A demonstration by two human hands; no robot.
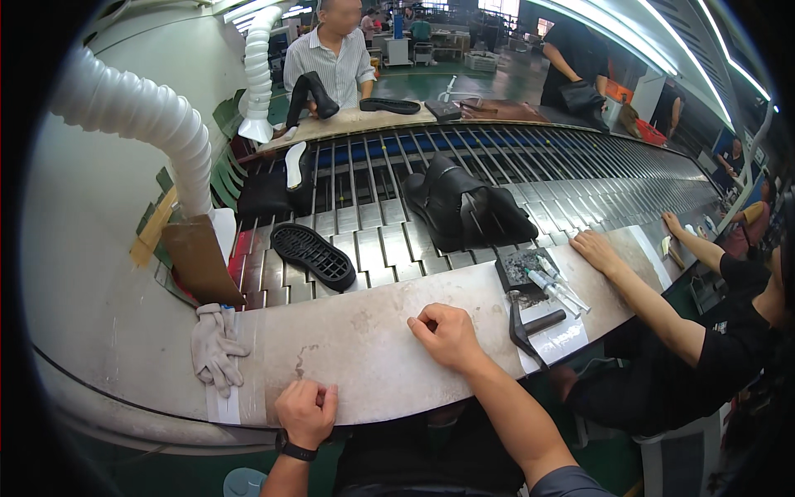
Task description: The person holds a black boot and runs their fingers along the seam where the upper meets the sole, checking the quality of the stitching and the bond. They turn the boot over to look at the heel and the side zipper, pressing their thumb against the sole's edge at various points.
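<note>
My left hand (305, 412) rests as a fist on the near edge of the worn work ledge (364, 348), holding nothing. My right hand (448, 335) lies knuckles-down on the ledge, fingers curled, also without anything in it. A black shoe sole (314, 255) lies tread-up on the slatted metal conveyor (373, 240) beyond my hands. A pair of black boots (464, 211) sits on the slats further right. A black hammer (524, 329) lies just right of my right hand.
A pale work glove (215, 348) lies at the ledge's left. A dark block with pens or tubes (538, 277) sits near a co-worker's hand (598, 251) at right. White ribbed ducts (157, 116) rise left. A person in a striped shirt (331, 62) holds a boot across the conveyor.
</note>
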